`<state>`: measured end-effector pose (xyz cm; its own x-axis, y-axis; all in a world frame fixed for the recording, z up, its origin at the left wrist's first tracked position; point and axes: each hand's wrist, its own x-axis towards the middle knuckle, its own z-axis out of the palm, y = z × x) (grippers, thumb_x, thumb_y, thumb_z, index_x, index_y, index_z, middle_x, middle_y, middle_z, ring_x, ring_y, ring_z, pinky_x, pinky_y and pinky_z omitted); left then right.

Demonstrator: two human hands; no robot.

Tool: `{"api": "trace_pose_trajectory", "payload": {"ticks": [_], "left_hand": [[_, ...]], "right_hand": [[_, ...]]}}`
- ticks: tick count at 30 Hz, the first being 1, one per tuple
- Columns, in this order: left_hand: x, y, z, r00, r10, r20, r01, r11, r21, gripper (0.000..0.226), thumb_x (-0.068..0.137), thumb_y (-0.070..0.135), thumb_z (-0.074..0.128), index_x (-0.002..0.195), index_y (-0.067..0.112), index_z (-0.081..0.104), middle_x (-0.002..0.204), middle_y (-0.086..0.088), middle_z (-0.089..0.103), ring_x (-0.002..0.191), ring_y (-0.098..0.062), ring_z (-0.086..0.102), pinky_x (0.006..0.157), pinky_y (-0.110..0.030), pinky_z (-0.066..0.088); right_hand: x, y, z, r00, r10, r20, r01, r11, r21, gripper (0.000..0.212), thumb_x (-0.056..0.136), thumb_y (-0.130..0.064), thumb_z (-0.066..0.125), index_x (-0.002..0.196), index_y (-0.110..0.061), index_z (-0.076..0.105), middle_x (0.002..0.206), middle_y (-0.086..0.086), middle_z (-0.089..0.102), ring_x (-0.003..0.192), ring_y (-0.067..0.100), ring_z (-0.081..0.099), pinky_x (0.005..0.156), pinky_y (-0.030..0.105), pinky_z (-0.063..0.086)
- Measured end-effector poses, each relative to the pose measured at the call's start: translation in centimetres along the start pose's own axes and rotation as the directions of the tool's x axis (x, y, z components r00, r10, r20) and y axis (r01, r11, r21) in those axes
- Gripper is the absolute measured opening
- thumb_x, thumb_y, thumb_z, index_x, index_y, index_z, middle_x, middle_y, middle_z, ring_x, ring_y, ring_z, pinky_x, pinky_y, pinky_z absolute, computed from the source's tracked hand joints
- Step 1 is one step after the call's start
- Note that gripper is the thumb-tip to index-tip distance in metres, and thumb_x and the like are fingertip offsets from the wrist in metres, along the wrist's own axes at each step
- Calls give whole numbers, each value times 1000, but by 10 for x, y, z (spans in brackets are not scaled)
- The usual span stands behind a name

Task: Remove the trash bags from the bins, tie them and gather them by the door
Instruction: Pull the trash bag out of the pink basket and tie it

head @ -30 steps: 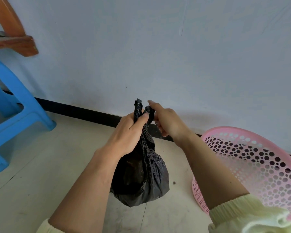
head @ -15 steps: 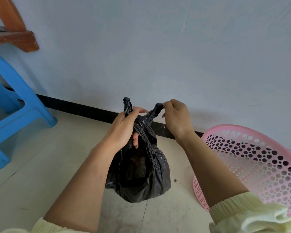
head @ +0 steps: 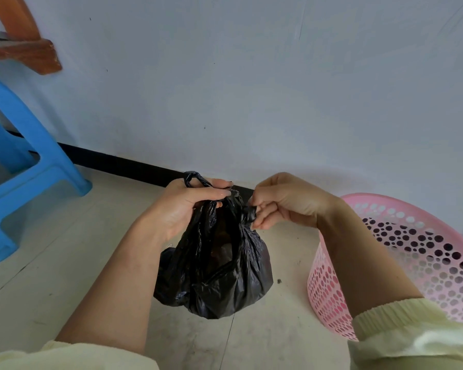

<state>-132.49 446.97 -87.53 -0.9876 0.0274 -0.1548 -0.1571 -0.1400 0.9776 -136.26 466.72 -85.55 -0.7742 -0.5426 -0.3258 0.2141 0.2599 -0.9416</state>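
Observation:
A filled black trash bag [head: 219, 279] hangs above the floor between my two hands. My left hand [head: 182, 206] grips one twisted end of the bag's top, and a short black loop sticks up behind its fingers. My right hand [head: 284, 201] pinches the other twisted end a little to the right. The bag's mouth gapes slightly between the two ends. A pink perforated plastic bin [head: 422, 265] stands on the floor to the right, partly behind my right forearm, with no liner visible in it.
A blue plastic stool [head: 19, 166] stands at the left by the white wall [head: 251, 89]. A brown wooden furniture piece [head: 24, 49] juts in at the upper left. A black skirting strip [head: 123, 164] runs along the wall's base over the pale tiled floor [head: 51, 263].
My hands have moved apart, drawing the bag's two twisted ends away from each other. The bag hangs a little lower and its mouth has opened slightly.

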Motion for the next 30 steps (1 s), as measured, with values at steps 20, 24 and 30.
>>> {"api": "trace_pose_trajectory", "payload": {"ticks": [20,24,30], "left_hand": [[9,-10,-2,883,461,-87,-163,475,865,29,73,15,75,97,26,64,81,8,59,69,-9,56,66,-27,48],[10,-21,-2,915,395,-76,-129,468,874,17,81,24,71,97,22,66,76,5,65,70,-12,62,65,-32,53],[10,-22,-6,918,263,-298,-94,872,480,15,77,5,72,87,16,75,83,5,72,80,-6,68,72,-21,53]], "right_hand": [[31,31,28,940,-314,-134,253,905,-342,13,77,-4,71,71,-6,59,61,5,47,57,14,40,57,25,29],[31,37,26,939,-309,-150,257,922,-291,14,78,-1,71,73,-6,59,53,-6,52,50,7,44,55,19,34],[29,33,26,973,-206,-105,174,951,-256,17,85,-11,65,68,-14,64,52,-14,52,50,-1,47,64,20,35]]}}
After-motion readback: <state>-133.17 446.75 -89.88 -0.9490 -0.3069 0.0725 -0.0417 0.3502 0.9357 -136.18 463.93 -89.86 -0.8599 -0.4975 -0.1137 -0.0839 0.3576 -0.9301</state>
